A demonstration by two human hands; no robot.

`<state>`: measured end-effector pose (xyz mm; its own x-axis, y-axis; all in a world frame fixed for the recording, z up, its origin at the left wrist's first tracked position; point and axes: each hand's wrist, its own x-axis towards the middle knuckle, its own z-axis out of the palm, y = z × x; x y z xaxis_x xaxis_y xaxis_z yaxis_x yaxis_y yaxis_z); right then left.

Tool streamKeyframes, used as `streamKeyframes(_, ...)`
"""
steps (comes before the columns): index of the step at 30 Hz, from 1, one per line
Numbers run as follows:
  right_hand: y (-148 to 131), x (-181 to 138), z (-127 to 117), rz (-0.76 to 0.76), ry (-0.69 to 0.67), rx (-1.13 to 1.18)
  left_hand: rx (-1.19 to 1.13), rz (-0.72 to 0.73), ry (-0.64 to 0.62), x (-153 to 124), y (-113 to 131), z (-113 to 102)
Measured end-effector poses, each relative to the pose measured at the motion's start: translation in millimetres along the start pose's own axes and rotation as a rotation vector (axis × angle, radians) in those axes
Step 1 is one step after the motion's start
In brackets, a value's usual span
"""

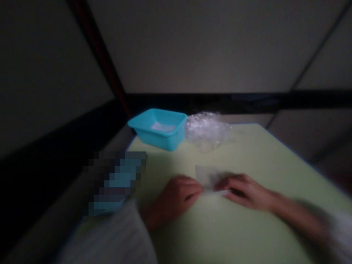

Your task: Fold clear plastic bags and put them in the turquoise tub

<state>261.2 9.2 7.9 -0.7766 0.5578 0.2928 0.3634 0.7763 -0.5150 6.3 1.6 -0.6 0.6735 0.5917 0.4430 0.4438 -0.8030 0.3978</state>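
Between my two hands is a small clear plastic bag (206, 176), flat and greyish against the table, with a pale strip along its near edge. My left hand (183, 190) is closed, its fingertips pinching the bag's near left corner. At the right side, my right hand (242, 189) is curled with its fingers and thumb on the same bag's edge. Blur hides the exact finger contact and whatever may be inside the bag.
On the yellow-green table (220, 234), a turquoise plastic basin (156, 139) stands at the back left with something whitish (162, 127) inside. Beside it lies a heap of crumpled clear plastic (207, 130). A pixelated bluish object (121, 183) is at the left edge. Walls stand behind.
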Motion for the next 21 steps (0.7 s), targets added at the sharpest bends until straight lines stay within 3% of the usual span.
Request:
streamKeyframes(3,0.3,-0.2,4.4,0.142,0.107,0.080,-0.059,-0.085,0.010,2.1,1.4,0.0)
streamKeyframes(8,1.0,7.2,13.3,0.373,0.246,0.371,-0.156,-0.349,0.036,8.7,-0.6,5.4)
streamKeyframes(13,1.8,18.1,17.1,0.530,0.345,0.569,-0.517,-0.633,0.099,15.9,-5.0,13.8)
streamKeyframes(18,2.6,22.4,12.7,0.592,0.383,0.611,-0.598,-0.732,0.172,19.4,-12.0,20.3)
streamKeyframes(21,0.8,19.5,7.6,0.526,0.474,0.409,-0.592,-0.757,0.167,21.6,-15.6,21.1)
